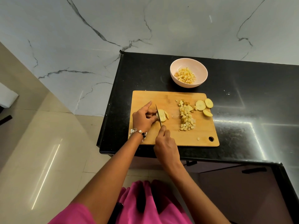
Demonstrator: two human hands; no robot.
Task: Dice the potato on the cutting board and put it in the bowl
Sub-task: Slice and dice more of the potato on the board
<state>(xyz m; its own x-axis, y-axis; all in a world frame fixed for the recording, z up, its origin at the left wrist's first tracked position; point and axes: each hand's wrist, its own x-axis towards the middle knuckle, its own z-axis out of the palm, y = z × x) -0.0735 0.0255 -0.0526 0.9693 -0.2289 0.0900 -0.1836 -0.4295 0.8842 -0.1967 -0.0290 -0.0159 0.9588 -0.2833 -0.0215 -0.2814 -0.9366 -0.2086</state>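
Observation:
A wooden cutting board [171,136] lies on the black counter. My left hand [144,118] holds a stack of potato slices [163,115] on the board's left part with curled fingertips. My right hand [166,146] grips a knife [158,114] whose blade stands against the left end of the slices. To the right lies a heap of diced potato [186,117], and beyond it three round slices [204,105]. A pale pink bowl [200,69] behind the board holds more diced potato [185,75].
The black counter [242,110] ends just left of the board, with a drop to the tiled floor [48,143]. A marble wall [145,26] rises behind the bowl. One stray potato cube [198,139] lies near the board's hanging hole [211,139].

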